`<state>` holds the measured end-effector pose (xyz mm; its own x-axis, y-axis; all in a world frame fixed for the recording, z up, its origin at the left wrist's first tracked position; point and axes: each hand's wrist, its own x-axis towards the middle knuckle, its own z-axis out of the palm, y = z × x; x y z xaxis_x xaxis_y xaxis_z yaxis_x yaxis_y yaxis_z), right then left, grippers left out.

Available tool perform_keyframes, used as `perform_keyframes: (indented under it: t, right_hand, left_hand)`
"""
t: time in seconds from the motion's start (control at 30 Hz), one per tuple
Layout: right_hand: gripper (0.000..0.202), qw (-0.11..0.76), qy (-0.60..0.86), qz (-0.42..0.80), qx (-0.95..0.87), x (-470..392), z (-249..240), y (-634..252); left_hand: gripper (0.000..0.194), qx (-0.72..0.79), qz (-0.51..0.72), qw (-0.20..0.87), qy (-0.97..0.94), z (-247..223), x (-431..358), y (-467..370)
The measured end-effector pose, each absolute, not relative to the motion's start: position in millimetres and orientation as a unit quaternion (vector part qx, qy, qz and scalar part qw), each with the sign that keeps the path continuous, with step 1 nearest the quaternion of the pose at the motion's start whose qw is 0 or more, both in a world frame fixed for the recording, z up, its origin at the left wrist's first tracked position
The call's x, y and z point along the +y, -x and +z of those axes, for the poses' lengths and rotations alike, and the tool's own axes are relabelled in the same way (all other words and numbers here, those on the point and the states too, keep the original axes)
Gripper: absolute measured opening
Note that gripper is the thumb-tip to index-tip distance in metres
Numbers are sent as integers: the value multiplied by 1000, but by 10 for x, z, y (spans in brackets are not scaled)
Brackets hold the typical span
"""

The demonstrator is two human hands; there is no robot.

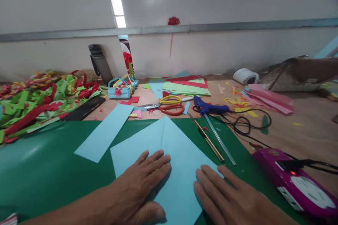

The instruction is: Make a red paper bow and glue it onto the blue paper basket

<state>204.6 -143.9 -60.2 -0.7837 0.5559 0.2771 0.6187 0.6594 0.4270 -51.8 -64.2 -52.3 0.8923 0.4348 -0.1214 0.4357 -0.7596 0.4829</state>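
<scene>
A light blue sheet of paper (182, 147) lies at an angle on the green mat (52, 161), one corner pointing away from me, with a faint crease running down from that corner. My left hand (148, 179) rests flat on its left part, fingers stretched out. On its right edge lies my right hand (227, 190), fingers extended and pressed against the paper. To the left is a light blue paper strip (105, 133). Beyond the sheet are scissors (171, 107) with red and yellow handles. A blue glue gun (210, 106) with a clear glue stick and a gold pen (208, 140) lie to its right.
A purple power strip (293, 182) with a plugged-in cord stands at the right. Colourful paper strips (39, 102) are heaped at the left, beside a black phone (84, 109). Farther back are a grey bottle (101, 64), small blue paper bags (119, 92) and a brown handbag (298, 74).
</scene>
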Motion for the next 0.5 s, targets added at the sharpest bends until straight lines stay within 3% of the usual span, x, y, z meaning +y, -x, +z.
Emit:
perform_keyframes:
  t: [0.13, 0.27, 0.37, 0.5]
  right_hand:
    - [41, 83, 359, -276, -888, -1399, -713, -2032]
    - [44, 164, 349, -259, -886, -1244, -728, -2029]
    - [39, 235, 361, -180, -884, -1180, -612, -2044]
    - [28, 261, 401, -80, -874, -1193, -394, -2068]
  left_hand:
    - [66, 231, 37, 270, -934, -544, -623, 551]
    - [66, 214, 65, 296, -929, -555, -592, 593]
    - [64, 205, 87, 312, -924, -571, -535, 672]
    - [47, 271, 142, 292, -906, -558, -444, 884]
